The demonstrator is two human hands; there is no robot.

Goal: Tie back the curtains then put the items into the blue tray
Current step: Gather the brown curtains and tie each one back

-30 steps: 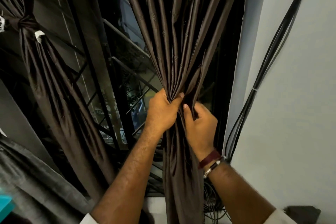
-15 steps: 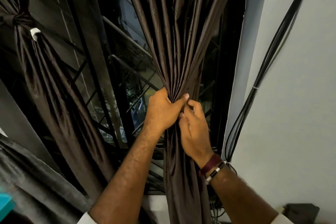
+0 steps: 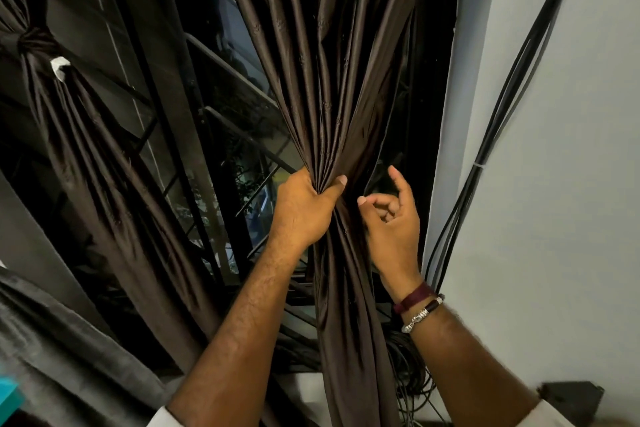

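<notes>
A dark brown satin curtain (image 3: 332,80) hangs in the middle of the window. My left hand (image 3: 304,208) squeezes it into a tight bunch at mid height. Just to the right, my right hand (image 3: 391,215) is off the fabric, its fingers curled and apart, holding nothing. At the far left a second brown curtain (image 3: 90,156) is tied back with a knot (image 3: 34,42) that has a white tag beside it. A sliver of the blue tray (image 3: 8,395) shows at the bottom left edge.
Behind the curtains is a dark window with a metal grille (image 3: 214,121). Black cables (image 3: 498,121) run down the white wall (image 3: 571,184) on the right and coil at the sill. Grey fabric (image 3: 69,357) lies at the lower left. A dark object (image 3: 571,399) sits at the bottom right.
My right hand has let go of the bunched curtain and moved to the right, fingers now apart. My left hand keeps its grip in the same place.
</notes>
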